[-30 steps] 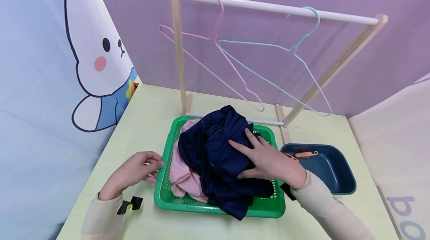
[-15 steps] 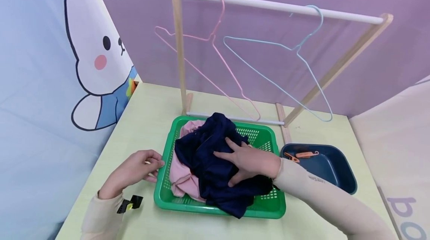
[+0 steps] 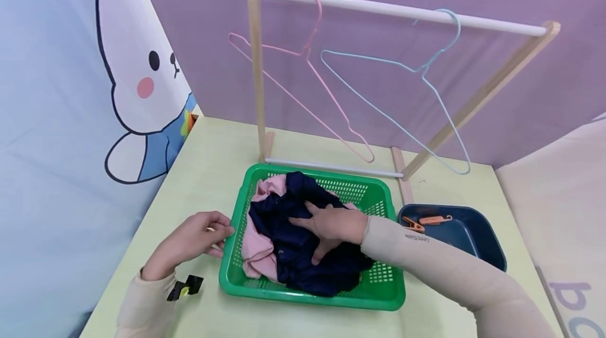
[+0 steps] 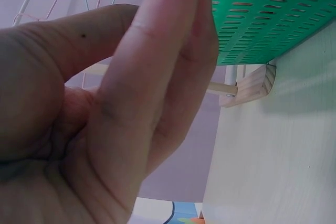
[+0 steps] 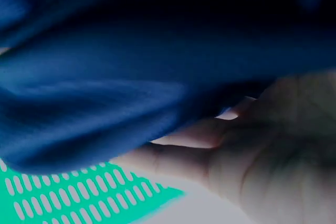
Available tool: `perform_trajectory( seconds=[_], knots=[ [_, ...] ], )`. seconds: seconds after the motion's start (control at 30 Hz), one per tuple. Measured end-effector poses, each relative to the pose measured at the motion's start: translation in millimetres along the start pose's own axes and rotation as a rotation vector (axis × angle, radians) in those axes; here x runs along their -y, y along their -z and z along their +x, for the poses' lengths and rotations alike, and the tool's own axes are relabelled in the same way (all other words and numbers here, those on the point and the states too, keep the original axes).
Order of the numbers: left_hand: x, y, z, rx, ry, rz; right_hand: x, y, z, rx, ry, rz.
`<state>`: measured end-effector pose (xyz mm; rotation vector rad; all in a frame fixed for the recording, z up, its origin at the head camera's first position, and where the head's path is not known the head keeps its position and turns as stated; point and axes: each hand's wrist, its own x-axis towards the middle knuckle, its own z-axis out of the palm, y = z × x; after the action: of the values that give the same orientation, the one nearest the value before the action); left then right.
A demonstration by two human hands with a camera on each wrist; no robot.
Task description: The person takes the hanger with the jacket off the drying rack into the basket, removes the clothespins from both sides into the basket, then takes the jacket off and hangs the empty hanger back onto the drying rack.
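Note:
A green plastic basket (image 3: 312,301) with slotted sides holds a crumpled navy garment (image 3: 293,254) and a pink garment (image 3: 258,251) partly beneath it. My left hand (image 3: 189,241) pinches the basket's left rim between thumb and fingers; in the left wrist view the fingers (image 4: 152,61) reach up to the green wall. With fingers spread, my right hand (image 3: 333,225) presses down on the navy garment. Dark blue cloth (image 5: 105,98) fills most of the right wrist view and hides several fingertips there.
Behind the basket stands a rack with a white rail (image 3: 379,7) and wooden posts. A pink hanger (image 3: 307,57) and a light blue hanger (image 3: 416,71) hang from it. To the right, a dark blue tub (image 3: 473,222) holds orange clips (image 3: 435,219).
My right hand has moved left across the navy garment, pushing it lower and further into the basket. More of the basket's right side shows. The left hand has stayed at the rim.

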<state>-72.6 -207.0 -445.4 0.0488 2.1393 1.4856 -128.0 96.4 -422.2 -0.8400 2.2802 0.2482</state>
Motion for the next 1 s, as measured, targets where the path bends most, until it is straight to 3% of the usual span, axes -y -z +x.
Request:
perform_trajectory(
  seconds=[0.1, 0.33, 0.43, 0.53, 0.63, 0.87, 1.0],
  knots=[
    [1.2, 0.4, 0.3, 0.011, -0.003, -0.009, -4, 5, -15.9, -0.058, 0.028, -0.023],
    [1.2, 1.7, 0.1, 0.028, -0.011, -0.016, -6, 13, -71.8, -0.273, 0.174, -0.084],
    [0.8, 2.2, 0.3, 0.032, -0.012, -0.015, 1, 8, -92.5, -0.342, 0.214, -0.144],
    [0.4, 2.7, 0.2, 0.034, -0.010, -0.015, 8, -4, -103.2, -0.359, 0.238, -0.253],
    [0.5, 3.3, -0.2, 0.034, -0.009, -0.014, 11, -16, -101.6, -0.386, 0.256, -0.338],
    [0.4, 3.6, -1.0, 0.035, -0.007, -0.017, 5, -28, -72.8, -0.568, 0.225, -0.542],
    [-0.4, 3.0, -0.8, 0.039, -0.004, -0.017, 3, -30, -51.8, -0.529, 0.214, -0.538]
  ],
)
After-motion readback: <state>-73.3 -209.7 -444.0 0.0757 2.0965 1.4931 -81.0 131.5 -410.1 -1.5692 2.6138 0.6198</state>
